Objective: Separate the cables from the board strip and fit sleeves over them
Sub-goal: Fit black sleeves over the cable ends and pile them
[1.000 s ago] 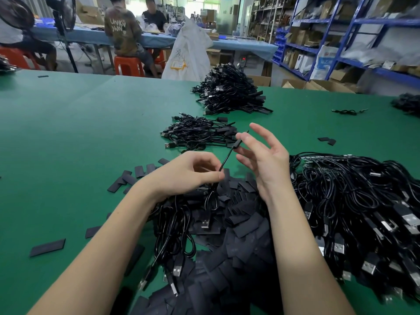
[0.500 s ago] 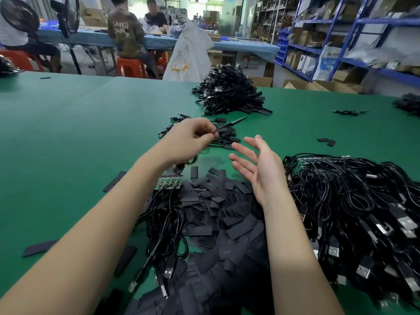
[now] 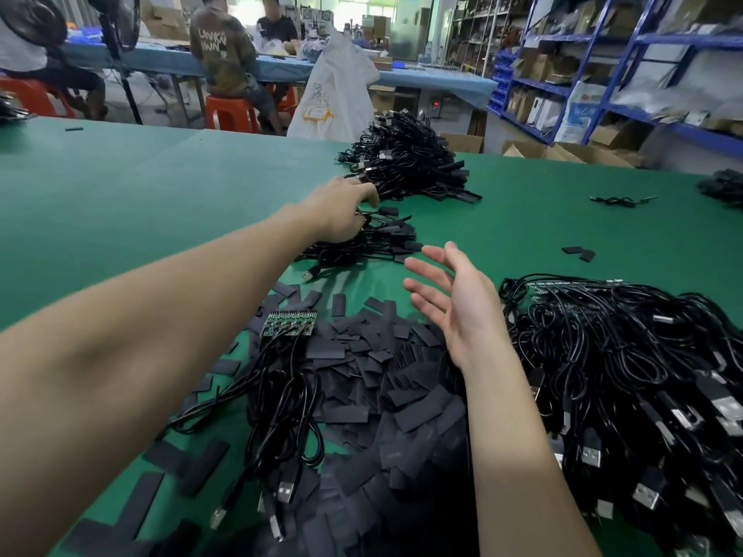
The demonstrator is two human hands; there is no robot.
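Note:
My left hand [image 3: 341, 211] reaches far forward over a small heap of sleeved black cables [image 3: 378, 241]. Its fingers are loose, and a cable with a sleeve lies just beside them. My right hand [image 3: 454, 303] hovers palm-left with fingers spread and nothing in it, above the pile of flat black sleeves [image 3: 382, 379]. A green board strip [image 3: 290, 324] lies at the pile's left edge. Several black cables run from it toward me and end in USB plugs [image 3: 285, 492].
A large tangle of USB cables [image 3: 627, 379] fills the right side of the green table [image 3: 120, 203]. A taller cable heap [image 3: 406, 158] and a white bag [image 3: 337, 90] sit at the far edge. Two loose sleeves [image 3: 579, 253] and a stray cable [image 3: 619, 201] lie to the right.
My left hand carried the sleeved cable away from my right hand and forward to the small heap, then loosened its fingers. The right hand stayed in place, open.

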